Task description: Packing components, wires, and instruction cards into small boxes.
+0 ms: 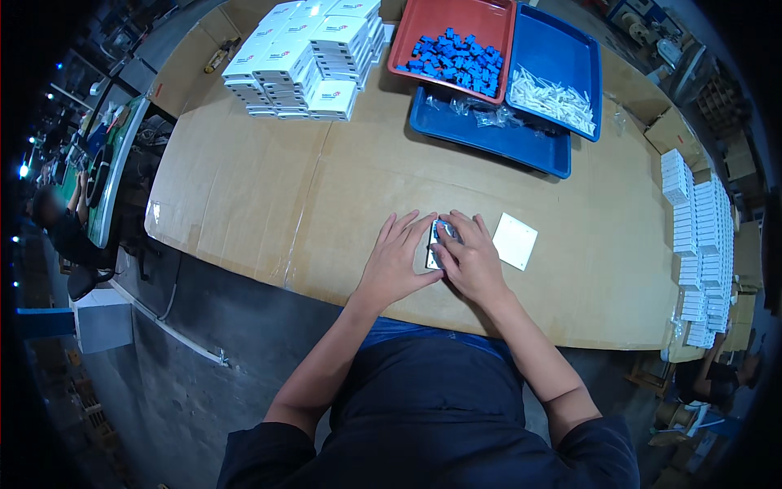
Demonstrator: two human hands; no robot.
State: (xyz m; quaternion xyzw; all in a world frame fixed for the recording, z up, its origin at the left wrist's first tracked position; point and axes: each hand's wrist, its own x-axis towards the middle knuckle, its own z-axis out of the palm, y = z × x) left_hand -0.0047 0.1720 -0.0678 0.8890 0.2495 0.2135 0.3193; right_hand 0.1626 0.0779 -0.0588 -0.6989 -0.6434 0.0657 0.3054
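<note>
On the cardboard-covered table in front of me lies a small, shallow white box [433, 257] with a dark edge. Something blue shows inside it, mostly hidden under my fingers. My left hand [396, 266] braces the box from the left, index fingertip at its far end and thumb at its near end, other fingers spread. From the right, my right hand [474, 262] reaches over the box. Its thumb and fingers press onto the blue part and the right edge. Just right of this hand, a flat white square piece [515, 241] lies apart on the cardboard.
Stacked white boxes [285, 59] stand far left. A red tray [401, 49] holds blue clips; a blue tray [593, 73] holds white slim pieces. Beneath them, another blue tray [489, 143] contains clear bags. More white boxes [692, 228] line the right edge. People sit at both sides.
</note>
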